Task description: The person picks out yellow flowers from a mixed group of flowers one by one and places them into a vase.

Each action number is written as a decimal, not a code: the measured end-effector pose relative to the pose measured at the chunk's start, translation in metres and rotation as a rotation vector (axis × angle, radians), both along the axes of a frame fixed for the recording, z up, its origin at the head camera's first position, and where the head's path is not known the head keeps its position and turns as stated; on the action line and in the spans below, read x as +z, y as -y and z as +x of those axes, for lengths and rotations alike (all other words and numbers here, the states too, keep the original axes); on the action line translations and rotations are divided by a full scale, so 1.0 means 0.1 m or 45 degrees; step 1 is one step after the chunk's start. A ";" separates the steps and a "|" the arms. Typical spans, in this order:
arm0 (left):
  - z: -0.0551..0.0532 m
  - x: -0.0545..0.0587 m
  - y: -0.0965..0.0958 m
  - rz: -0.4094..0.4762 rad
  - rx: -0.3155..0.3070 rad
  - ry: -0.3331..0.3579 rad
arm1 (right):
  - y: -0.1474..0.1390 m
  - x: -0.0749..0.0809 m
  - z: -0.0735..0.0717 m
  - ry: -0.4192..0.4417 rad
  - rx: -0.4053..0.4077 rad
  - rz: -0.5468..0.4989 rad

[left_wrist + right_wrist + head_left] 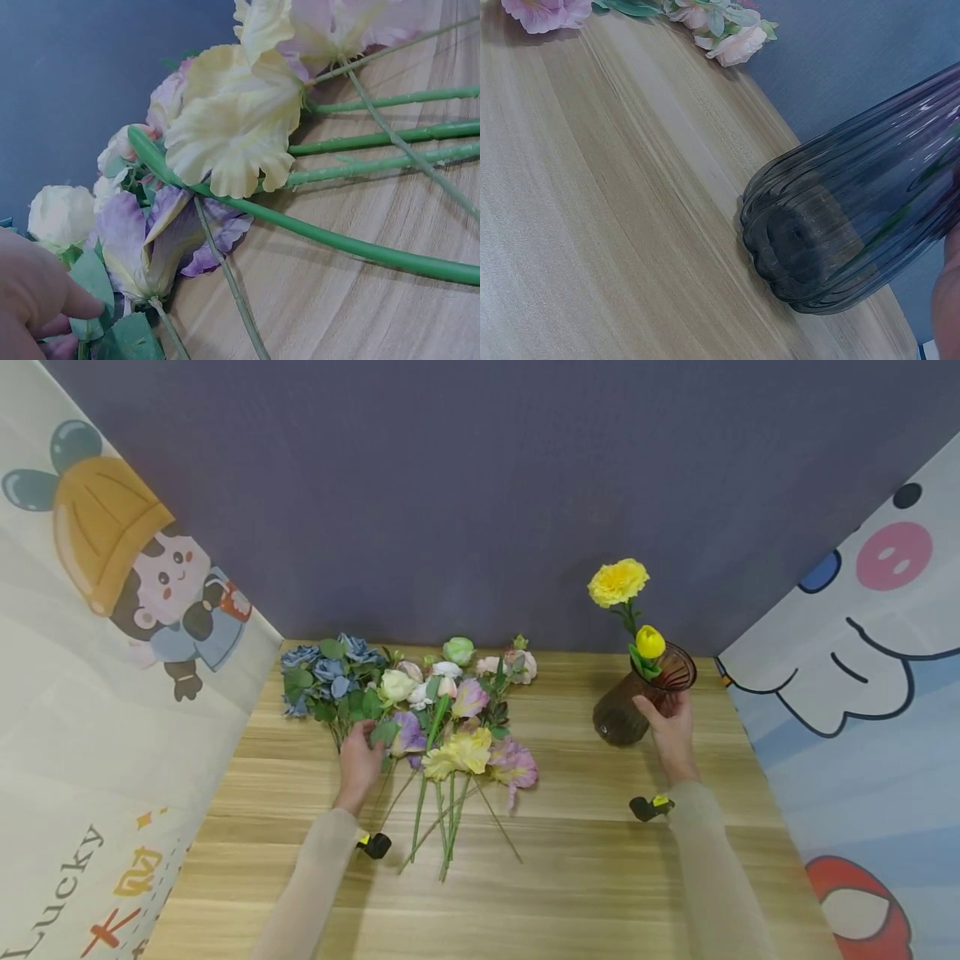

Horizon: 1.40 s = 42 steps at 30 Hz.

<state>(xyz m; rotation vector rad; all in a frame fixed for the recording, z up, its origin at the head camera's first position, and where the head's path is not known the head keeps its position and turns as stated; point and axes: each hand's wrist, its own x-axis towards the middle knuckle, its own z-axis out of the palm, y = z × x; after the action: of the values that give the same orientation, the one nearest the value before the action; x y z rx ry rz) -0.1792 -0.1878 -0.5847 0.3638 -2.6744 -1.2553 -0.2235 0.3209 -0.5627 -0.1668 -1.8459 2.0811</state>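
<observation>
My right hand (673, 735) grips a dark, ribbed glass vase (621, 712) close to its rim. The vase leans to the right, its base near the tabletop. A yellow carnation (618, 582) and a yellow tulip (649, 642) stand in it. On the left, my left hand (360, 766) reaches among artificial flowers, with its fingers at the green leaves (94, 289) beside a purple flower (142, 236). No stem shows clearly between those fingers. Yellow ruffled blooms (459, 753) and a pink-purple flower (513, 764) lie right of this hand.
Blue roses (330, 672) lie at the back left of the wooden table (570, 877), near white and pale green blooms (457, 650). Loose green stems (450, 827) point toward the front. A dark wall (480, 502) rises behind, with printed cloths at both sides.
</observation>
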 end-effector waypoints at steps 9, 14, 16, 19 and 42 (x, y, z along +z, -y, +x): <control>-0.03 -0.03 0.01 -0.080 0.006 0.018 | 0.04 0.07 0.03 -0.011 0.006 -0.003; -0.05 -0.04 0.01 -0.102 0.011 0.023 | 0.00 -0.01 -0.02 -0.005 0.001 0.024; -0.05 -0.04 0.02 -0.122 0.008 0.020 | -0.01 -0.01 -0.02 -0.005 0.001 0.013; -0.06 -0.05 0.03 -0.143 0.009 0.027 | -0.01 0.00 -0.01 0.003 -0.004 0.005; -0.05 0.15 0.06 -0.089 0.020 -0.013 | 0.03 0.03 0.02 -0.006 0.001 0.011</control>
<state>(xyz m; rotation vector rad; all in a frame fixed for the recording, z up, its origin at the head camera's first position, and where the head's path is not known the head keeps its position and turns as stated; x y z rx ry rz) -0.1846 -0.1934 -0.5692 0.3667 -2.6935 -1.1530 -0.2214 0.3179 -0.5592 -0.1584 -1.8520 2.0724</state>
